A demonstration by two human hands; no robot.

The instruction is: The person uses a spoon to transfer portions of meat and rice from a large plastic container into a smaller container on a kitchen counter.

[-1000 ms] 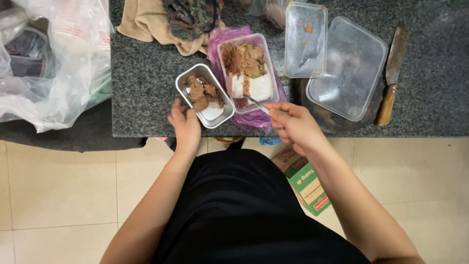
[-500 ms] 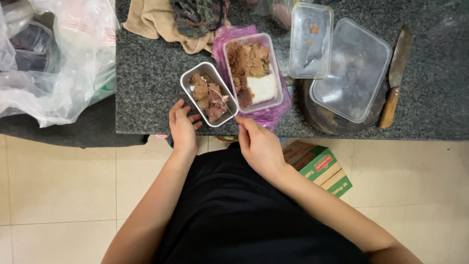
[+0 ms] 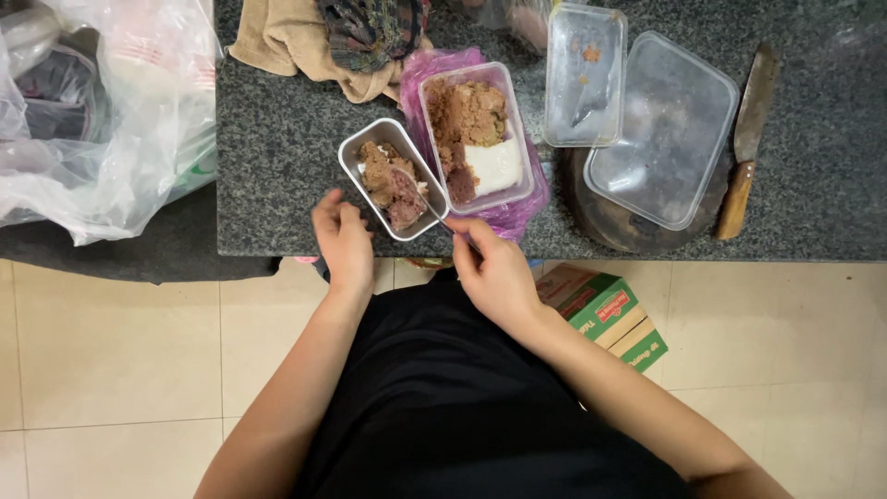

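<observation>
At the dark speckled table, a heap of clear plastic bags spills off the edge at nine o'clock. My left hand, fingers curled loosely together, rests against the near corner of a small metal tray that holds chunks of brown meat paste. My right hand pinches the handle of a spoon, whose bowl sits in the food of that tray. Just to the right, touching it, a clear plastic tub on a purple bag carries more brown paste and one white block at its four o'clock corner. At twelve o'clock lie crumpled cloths. Farther right, a greasy lid and a larger clear container rest on a round dark board. A wooden-handled knife lies at three o'clock. A green and red carton stands on the tiled floor below.
</observation>
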